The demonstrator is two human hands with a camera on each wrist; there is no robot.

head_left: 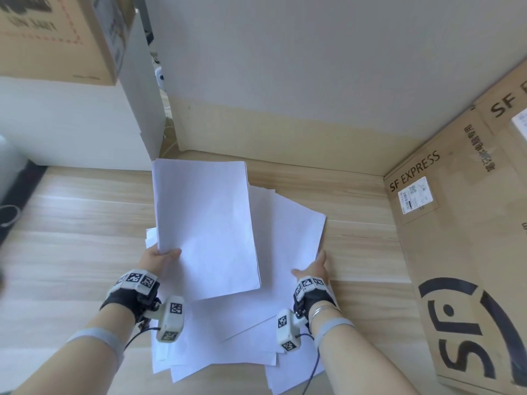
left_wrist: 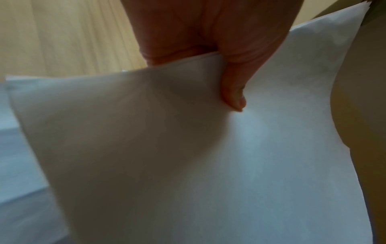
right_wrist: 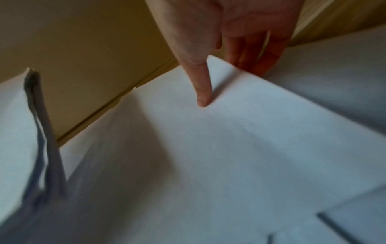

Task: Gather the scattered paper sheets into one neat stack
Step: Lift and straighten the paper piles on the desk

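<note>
A bundle of white paper sheets (head_left: 205, 223) is lifted and tilted over the wooden surface (head_left: 71, 238). My left hand (head_left: 164, 256) grips its near left corner. In the left wrist view the thumb (left_wrist: 234, 92) lies on top of the bundle (left_wrist: 188, 165), with the fingers hidden beneath. To the right a further sheet (head_left: 291, 229) lies skewed under the bundle. My right hand (head_left: 310, 266) pinches its near right edge, thumb (right_wrist: 203, 92) on top of the sheet (right_wrist: 229, 148) and fingers (right_wrist: 261, 54) below. More loose sheets (head_left: 228, 346) lie fanned out between my forearms.
A large SF Express carton (head_left: 456, 223) stands close on the right. A white cabinet (head_left: 71, 124) with a cardboard box (head_left: 57, 38) on top stands at the back left. The wall (head_left: 313, 67) closes off the back. Bare wood shows left and right of the papers.
</note>
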